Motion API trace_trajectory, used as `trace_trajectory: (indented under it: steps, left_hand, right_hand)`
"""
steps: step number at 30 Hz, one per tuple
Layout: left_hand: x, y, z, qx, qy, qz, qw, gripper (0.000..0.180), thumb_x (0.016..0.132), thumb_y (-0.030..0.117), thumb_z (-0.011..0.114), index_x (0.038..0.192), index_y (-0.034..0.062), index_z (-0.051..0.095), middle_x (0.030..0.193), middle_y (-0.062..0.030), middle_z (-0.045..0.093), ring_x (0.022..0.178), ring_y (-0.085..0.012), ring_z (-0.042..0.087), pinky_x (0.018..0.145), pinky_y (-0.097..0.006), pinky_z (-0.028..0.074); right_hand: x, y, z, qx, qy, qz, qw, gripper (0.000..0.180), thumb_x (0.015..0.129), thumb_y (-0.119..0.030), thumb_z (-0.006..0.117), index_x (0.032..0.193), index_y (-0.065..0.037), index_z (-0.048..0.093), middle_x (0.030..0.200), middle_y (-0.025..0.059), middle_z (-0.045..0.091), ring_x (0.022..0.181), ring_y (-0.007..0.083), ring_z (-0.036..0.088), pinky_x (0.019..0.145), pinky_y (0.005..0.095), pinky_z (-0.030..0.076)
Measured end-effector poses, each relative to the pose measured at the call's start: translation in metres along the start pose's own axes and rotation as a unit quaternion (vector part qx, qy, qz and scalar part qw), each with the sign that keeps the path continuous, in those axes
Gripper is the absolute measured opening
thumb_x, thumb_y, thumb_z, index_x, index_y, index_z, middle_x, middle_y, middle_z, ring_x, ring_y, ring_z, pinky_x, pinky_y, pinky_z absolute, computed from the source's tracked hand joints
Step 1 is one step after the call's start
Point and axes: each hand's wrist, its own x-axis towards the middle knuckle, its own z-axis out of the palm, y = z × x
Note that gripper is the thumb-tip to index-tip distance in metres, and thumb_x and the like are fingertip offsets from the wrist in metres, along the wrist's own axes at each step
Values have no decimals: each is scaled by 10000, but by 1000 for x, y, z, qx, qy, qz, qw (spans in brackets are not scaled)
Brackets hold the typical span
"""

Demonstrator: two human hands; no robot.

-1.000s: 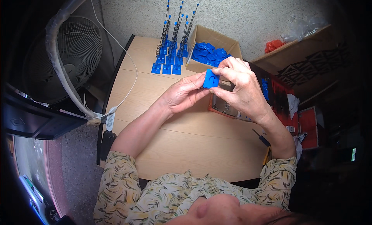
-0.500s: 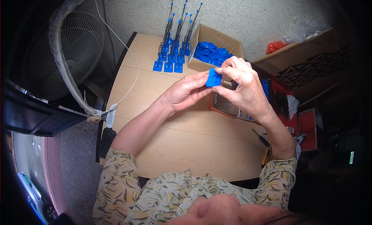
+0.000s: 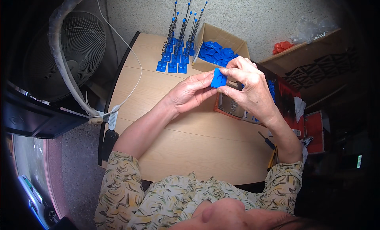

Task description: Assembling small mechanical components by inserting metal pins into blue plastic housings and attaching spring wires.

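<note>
**Operator:** Both hands clamp one part. State the grip.

**Inspector:** Left hand [image 3: 189, 93] pinches the left edge of the small blue plastic piece [image 3: 218, 78] between thumb and fingers. Right hand [image 3: 248, 87] closes on the same piece from the right and from above, fingers curled over its top edge. Neither hand is open. The piece sits just above the centre of the frame, held clear of the wooden table [image 3: 190, 139].

**Operator:** List items at the left of the frame.

**Inspector:** A floor fan [image 3: 65, 52] with a wire guard occupies the upper left, beside the table edge. A white cable [image 3: 130, 67] runs from the top of the frame across the table corner to a white plug block [image 3: 112, 118] at the table's left edge.

**Operator:** Items at upper centre?

**Inspector:** A group of blue bases with upright springs and thin rods [image 3: 178, 40] stands on the far side of the table. Just to its right, touching the group, an open cardboard box [image 3: 209, 36] holds loose blue parts [image 3: 215, 54] of the same colour as the held piece.

**Operator:** Items at the right?

**Inspector:** A red tray [image 3: 231, 107] lies under the right hand. A screwdriver [image 3: 266, 140] lies near the table's right edge, beside the right forearm. Red cases [image 3: 316, 131] stand further right, off the table.
</note>
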Motion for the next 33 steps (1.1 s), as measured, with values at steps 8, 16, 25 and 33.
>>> trace_trajectory:
  steps: [8, 16, 25, 33]
  left_hand:
    - [-1, 3, -2, 12, 5, 8, 1000, 439, 1028, 206, 546, 1425, 34, 470, 1346, -46, 566, 1233, -121, 554, 1089, -278, 466]
    - [0, 4, -3, 12, 12, 3, 1000, 434, 1027, 200, 547, 1423, 35, 474, 1329, -46, 576, 1221, -117, 563, 1071, -262, 479]
    - [-1, 3, 0, -16, 22, 0, 1000, 442, 1006, 145, 570, 1408, 2, 455, 1325, -112, 578, 1234, -180, 579, 1068, -293, 508]
    - [2, 3, -5, -23, 16, -1, 1000, 460, 1002, 142, 575, 1414, -9, 437, 1344, -126, 559, 1241, -188, 573, 1064, -293, 513]
  right_hand:
    - [2, 1, 3, 10, 3, 0, 1000, 361, 673, -62, 817, 1002, 34, 703, 945, 144, 610, 890, 298, 603, 795, 401, 489]
    - [2, 2, 3, 30, 12, 5, 999, 336, 673, -44, 804, 981, 48, 707, 922, 147, 606, 877, 295, 602, 769, 390, 501]
    - [2, -1, 2, 56, 14, 28, 998, 343, 663, -23, 795, 985, 54, 707, 924, 149, 613, 871, 286, 611, 776, 383, 512]
    - [4, 2, 3, 48, 16, 18, 999, 343, 661, -20, 794, 984, 54, 706, 924, 151, 615, 876, 287, 613, 781, 380, 512]
